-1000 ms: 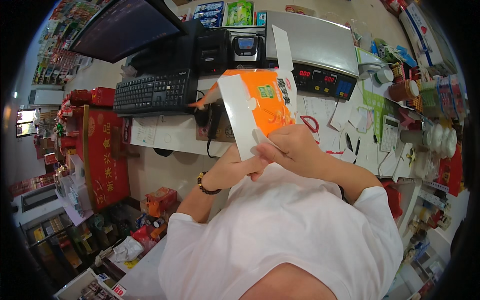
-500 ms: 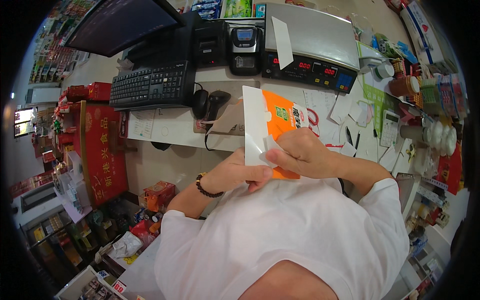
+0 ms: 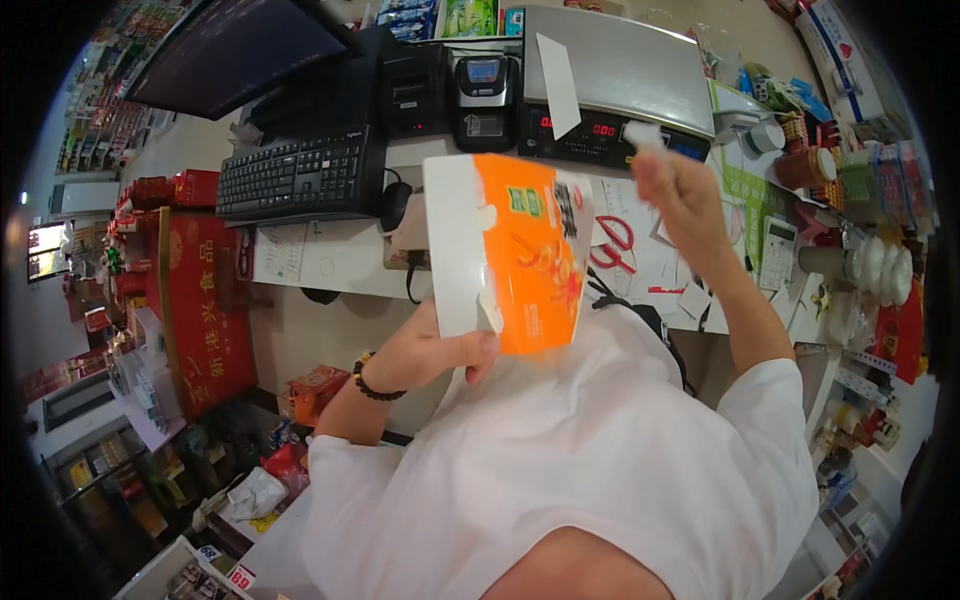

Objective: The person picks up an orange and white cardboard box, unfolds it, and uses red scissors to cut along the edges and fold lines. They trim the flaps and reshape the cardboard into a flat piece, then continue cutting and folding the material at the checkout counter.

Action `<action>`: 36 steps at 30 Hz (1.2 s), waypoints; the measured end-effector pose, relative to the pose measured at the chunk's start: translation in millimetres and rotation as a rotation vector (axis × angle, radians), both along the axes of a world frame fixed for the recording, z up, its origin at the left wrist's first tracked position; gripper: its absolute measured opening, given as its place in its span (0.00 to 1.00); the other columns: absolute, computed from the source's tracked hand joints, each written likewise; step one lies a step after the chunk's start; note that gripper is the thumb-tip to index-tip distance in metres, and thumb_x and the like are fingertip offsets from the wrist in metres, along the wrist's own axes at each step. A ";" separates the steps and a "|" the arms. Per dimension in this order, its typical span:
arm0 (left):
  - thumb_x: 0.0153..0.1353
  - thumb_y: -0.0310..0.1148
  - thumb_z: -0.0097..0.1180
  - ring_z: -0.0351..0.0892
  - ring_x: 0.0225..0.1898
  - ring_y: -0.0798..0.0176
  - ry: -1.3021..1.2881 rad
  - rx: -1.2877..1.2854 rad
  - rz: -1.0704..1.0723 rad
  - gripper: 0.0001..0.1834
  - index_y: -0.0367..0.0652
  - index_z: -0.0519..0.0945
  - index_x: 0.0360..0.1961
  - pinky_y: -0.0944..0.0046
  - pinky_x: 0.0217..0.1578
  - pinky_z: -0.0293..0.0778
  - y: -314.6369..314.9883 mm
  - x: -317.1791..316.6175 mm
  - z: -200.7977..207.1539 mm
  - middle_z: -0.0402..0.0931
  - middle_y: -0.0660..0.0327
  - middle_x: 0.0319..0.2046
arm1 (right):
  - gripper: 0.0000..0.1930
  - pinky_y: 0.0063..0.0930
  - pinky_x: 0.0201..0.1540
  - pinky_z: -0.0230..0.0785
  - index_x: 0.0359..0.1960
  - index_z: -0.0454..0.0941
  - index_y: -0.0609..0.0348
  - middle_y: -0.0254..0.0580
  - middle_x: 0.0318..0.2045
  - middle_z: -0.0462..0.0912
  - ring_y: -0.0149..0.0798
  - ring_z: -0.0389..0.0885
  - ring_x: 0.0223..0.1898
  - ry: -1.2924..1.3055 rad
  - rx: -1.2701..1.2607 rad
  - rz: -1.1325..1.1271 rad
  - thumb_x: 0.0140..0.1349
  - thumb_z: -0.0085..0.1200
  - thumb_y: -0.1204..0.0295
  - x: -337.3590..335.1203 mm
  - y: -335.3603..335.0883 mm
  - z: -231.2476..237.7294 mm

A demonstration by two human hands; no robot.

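My left hand (image 3: 450, 345) grips the lower left corner of an orange-and-white cardboard piece (image 3: 535, 270), thumb on top. One side of the card is bare white, the other printed orange, with a ragged torn line between them. My right hand (image 3: 685, 195) is raised to the right, away from the card, over the front of the weighing scale (image 3: 620, 70). A small white scrap of paper (image 3: 643, 135), blurred by motion, is pinched at its fingertips. Red-handled scissors (image 3: 613, 245) lie on the counter between the card and my right forearm.
A black keyboard (image 3: 295, 175) and a monitor (image 3: 240, 50) stand at the left. Behind the card is a black device with a blue screen (image 3: 485, 100). A white card strip (image 3: 558, 85) lies across the scale. To the right are a calculator (image 3: 778, 250) and several jars and rolls.
My right hand has left the card and swung up and right with a white scrap. My left hand has shifted left with the card, whose orange face now shows more fully.
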State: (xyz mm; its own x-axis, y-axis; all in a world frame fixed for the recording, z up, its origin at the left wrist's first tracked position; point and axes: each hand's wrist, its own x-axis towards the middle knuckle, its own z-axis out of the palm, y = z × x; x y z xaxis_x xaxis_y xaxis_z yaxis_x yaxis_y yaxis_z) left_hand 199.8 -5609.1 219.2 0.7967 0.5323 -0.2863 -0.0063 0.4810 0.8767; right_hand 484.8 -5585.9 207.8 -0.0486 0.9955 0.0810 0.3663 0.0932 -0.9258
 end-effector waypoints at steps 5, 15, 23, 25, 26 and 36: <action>0.57 0.27 0.48 0.66 0.18 0.74 0.023 0.037 0.172 0.06 0.37 0.69 0.35 0.74 0.20 0.64 -2.7 5.3 -0.4 0.69 0.64 0.21 | 0.14 0.24 0.29 0.65 0.28 0.74 0.66 0.41 0.21 0.74 0.35 0.71 0.23 -0.891 -0.127 0.010 0.59 0.48 0.64 31.0 -13.9 -29.0; 0.56 0.23 0.46 0.68 0.21 0.73 0.134 0.291 0.201 0.02 0.37 0.69 0.31 0.73 0.21 0.66 -8.7 38.6 -18.8 0.69 0.64 0.22 | 0.13 0.30 0.20 0.63 0.20 0.72 0.59 0.37 0.19 0.75 0.38 0.74 0.20 -0.264 0.117 0.324 0.56 0.52 0.64 -60.4 -39.4 9.5; 0.57 0.25 0.43 0.74 0.30 0.68 0.036 0.255 0.040 0.12 0.35 0.68 0.43 0.70 0.30 0.71 -9.7 31.4 -23.7 0.72 0.58 0.33 | 0.09 0.32 0.24 0.64 0.21 0.71 0.59 0.38 0.18 0.75 0.42 0.74 0.21 -0.152 0.086 0.538 0.56 0.48 0.69 -62.1 -37.5 5.9; 0.57 0.27 0.44 0.74 0.32 0.67 -0.071 0.101 0.046 0.15 0.35 0.66 0.46 0.70 0.33 0.71 -8.5 28.4 -26.3 0.72 0.57 0.36 | 0.08 0.31 0.25 0.64 0.22 0.71 0.61 0.39 0.18 0.75 0.43 0.74 0.22 -0.100 0.005 0.597 0.56 0.47 0.71 -60.7 -38.0 9.0; 0.57 0.28 0.45 0.74 0.33 0.67 -0.125 0.024 0.048 0.16 0.35 0.66 0.48 0.69 0.34 0.71 -7.5 26.5 -27.1 0.71 0.56 0.38 | 0.08 0.31 0.25 0.64 0.22 0.71 0.61 0.40 0.18 0.74 0.42 0.74 0.21 -0.091 -0.012 0.586 0.56 0.47 0.71 -61.4 -38.9 10.1; 0.52 0.29 0.54 0.69 0.41 0.70 0.084 0.114 0.004 0.22 0.35 0.68 0.49 0.68 0.44 0.67 -14.6 30.1 -16.2 0.71 0.62 0.42 | 0.12 0.29 0.19 0.54 0.16 0.63 0.63 0.41 0.10 0.62 0.35 0.59 0.13 0.061 -0.248 0.653 0.54 0.47 0.73 -57.2 -43.8 6.5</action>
